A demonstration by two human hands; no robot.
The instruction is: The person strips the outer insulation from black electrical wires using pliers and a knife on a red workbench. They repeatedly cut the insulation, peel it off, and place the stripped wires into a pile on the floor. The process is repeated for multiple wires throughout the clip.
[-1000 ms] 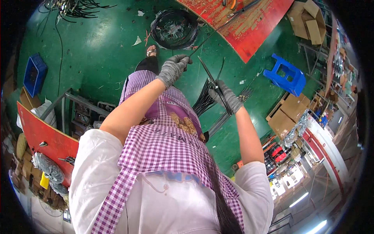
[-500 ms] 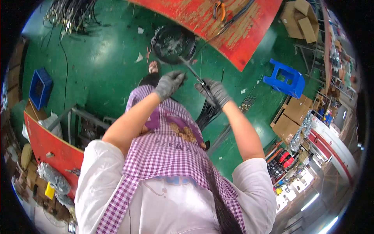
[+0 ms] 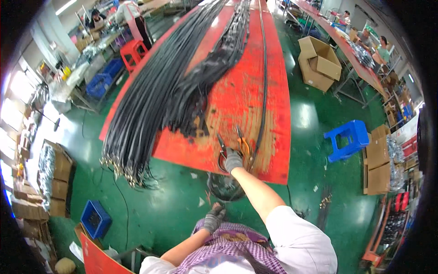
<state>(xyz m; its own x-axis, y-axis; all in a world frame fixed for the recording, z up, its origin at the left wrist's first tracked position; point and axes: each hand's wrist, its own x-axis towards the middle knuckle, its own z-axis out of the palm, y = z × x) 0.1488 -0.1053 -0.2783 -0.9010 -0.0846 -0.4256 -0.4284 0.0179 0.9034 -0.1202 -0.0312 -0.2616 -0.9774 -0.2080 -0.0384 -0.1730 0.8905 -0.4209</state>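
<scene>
My right hand (image 3: 233,160), in a grey glove, reaches to the near end of the red table (image 3: 219,160). Its fingers are closed at the dark handles of a pair of scissors (image 3: 222,145), whose blades point away from me. Just right of them lie orange-handled pliers (image 3: 244,145). My left hand (image 3: 213,220), also gloved in grey, is low in front of the checked apron (image 3: 228,233). Its fingers look drawn together; whatever is in them I cannot make out. On the floor below the table edge is a round black bundle (image 3: 223,188), partly hidden by my right forearm.
Long black cables (image 3: 150,100) cover the table's left side, their metal ends hanging over the edge. One thick black cable (image 3: 264,68) runs along the right. A blue stool (image 3: 347,139), an open carton (image 3: 319,61) and a blue crate (image 3: 96,219) stand on the floor.
My view has lifted toward the table. My right hand has left the long dark thing it held near my left hand and moved forward to the scissors. The left hand stays near the apron.
</scene>
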